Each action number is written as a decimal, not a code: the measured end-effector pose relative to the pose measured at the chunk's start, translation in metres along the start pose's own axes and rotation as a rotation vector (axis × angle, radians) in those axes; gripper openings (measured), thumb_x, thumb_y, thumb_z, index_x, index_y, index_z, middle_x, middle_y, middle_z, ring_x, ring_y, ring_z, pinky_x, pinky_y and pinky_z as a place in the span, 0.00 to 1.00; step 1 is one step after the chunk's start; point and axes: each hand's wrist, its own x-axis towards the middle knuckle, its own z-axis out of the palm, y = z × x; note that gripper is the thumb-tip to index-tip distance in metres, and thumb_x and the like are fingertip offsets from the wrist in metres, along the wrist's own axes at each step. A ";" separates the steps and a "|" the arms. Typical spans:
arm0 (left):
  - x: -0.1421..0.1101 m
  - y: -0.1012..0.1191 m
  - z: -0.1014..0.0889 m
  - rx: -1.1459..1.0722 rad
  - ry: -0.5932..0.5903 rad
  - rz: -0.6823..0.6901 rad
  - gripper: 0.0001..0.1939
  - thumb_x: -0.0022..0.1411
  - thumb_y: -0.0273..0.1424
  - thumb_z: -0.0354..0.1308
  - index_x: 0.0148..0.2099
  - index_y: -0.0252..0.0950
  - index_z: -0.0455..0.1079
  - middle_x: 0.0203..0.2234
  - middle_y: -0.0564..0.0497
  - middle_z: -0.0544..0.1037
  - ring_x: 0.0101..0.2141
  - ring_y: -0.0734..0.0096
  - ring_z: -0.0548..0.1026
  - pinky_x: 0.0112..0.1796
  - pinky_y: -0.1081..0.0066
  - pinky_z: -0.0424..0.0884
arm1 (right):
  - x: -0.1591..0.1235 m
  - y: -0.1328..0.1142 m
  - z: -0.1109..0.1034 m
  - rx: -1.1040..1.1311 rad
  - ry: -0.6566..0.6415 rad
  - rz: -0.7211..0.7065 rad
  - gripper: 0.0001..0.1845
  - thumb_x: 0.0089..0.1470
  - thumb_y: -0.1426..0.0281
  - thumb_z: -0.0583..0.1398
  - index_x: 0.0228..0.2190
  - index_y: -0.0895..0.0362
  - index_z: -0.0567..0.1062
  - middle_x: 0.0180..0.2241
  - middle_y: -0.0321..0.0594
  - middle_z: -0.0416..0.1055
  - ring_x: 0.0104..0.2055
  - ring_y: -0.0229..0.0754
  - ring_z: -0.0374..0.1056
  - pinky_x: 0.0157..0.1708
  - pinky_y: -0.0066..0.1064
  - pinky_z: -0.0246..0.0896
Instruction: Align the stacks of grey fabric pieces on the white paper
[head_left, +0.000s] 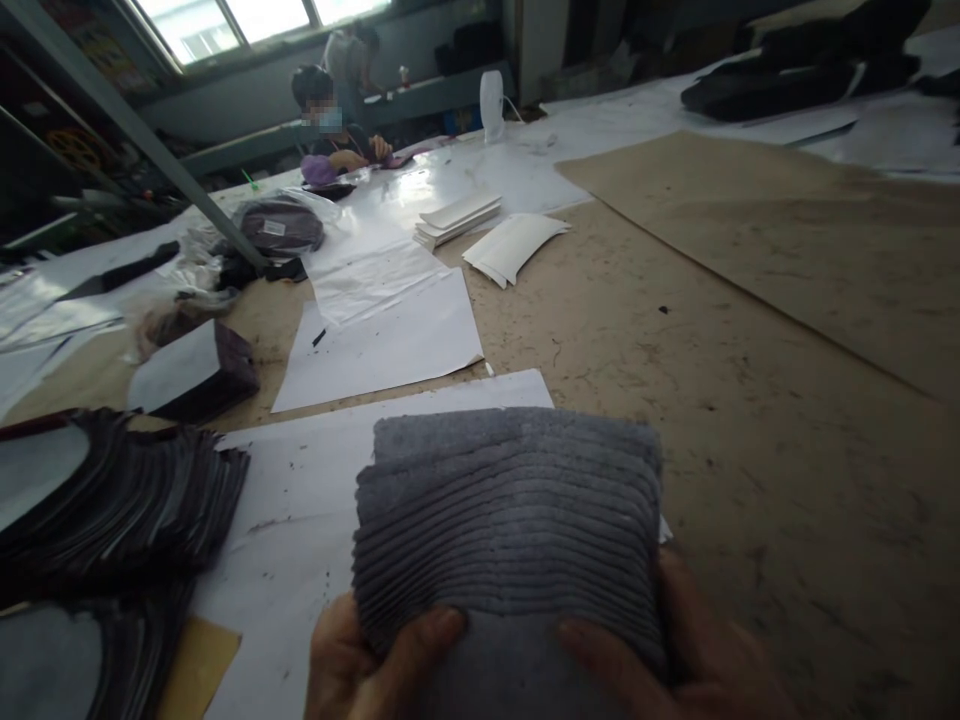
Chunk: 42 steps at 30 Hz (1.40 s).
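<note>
In the head view, the left hand and right hand are both clamped on the near sides of a fanned stack of grey pieces, probably so the layers don't slide; left of the grip lie dark stacked pieces, seemingly kept within reach, and beyond it a white sheet

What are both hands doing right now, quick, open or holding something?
Left hand: closed on the left side of the fanned gray stack, thumb on top.
Right hand: closed on its right side, thumb on top.
</note>
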 end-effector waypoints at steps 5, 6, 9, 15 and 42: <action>0.024 -0.015 0.001 -0.181 -0.204 -0.270 0.17 0.41 0.35 0.67 0.34 0.31 0.73 0.22 0.49 0.77 0.24 0.62 0.75 0.27 0.68 0.72 | 0.015 0.001 0.035 -0.040 -0.194 -0.011 0.23 0.39 0.56 0.62 0.37 0.55 0.69 0.32 0.43 0.74 0.36 0.51 0.69 0.34 0.37 0.65; 0.030 -0.018 0.002 -0.199 -0.227 -0.309 0.19 0.41 0.34 0.67 0.37 0.30 0.73 0.24 0.48 0.78 0.25 0.61 0.75 0.29 0.66 0.72 | 0.019 0.000 0.040 -0.078 -0.208 -0.009 0.21 0.39 0.57 0.62 0.34 0.56 0.69 0.31 0.44 0.73 0.34 0.51 0.69 0.33 0.38 0.64; 0.039 -0.025 0.003 -0.229 -0.251 -0.303 0.20 0.45 0.33 0.65 0.41 0.29 0.71 0.27 0.45 0.79 0.28 0.59 0.76 0.32 0.63 0.72 | 0.026 -0.003 0.045 -0.160 -0.207 -0.008 0.20 0.39 0.55 0.60 0.31 0.56 0.67 0.28 0.44 0.72 0.32 0.50 0.69 0.32 0.38 0.62; 0.032 -0.036 -0.001 -0.182 -0.229 -0.182 0.19 0.49 0.36 0.63 0.43 0.33 0.69 0.32 0.47 0.79 0.34 0.59 0.76 0.34 0.65 0.72 | 0.013 -0.003 0.041 0.008 -0.278 0.088 0.21 0.41 0.54 0.57 0.34 0.56 0.69 0.30 0.38 0.74 0.32 0.46 0.70 0.32 0.34 0.64; 0.053 -0.034 -0.005 0.079 -0.100 0.020 0.26 0.51 0.38 0.59 0.53 0.38 0.63 0.49 0.47 0.71 0.50 0.58 0.68 0.51 0.61 0.63 | 0.028 -0.012 0.044 0.248 -0.288 0.166 0.26 0.38 0.57 0.61 0.40 0.57 0.70 0.40 0.44 0.75 0.43 0.49 0.70 0.41 0.35 0.66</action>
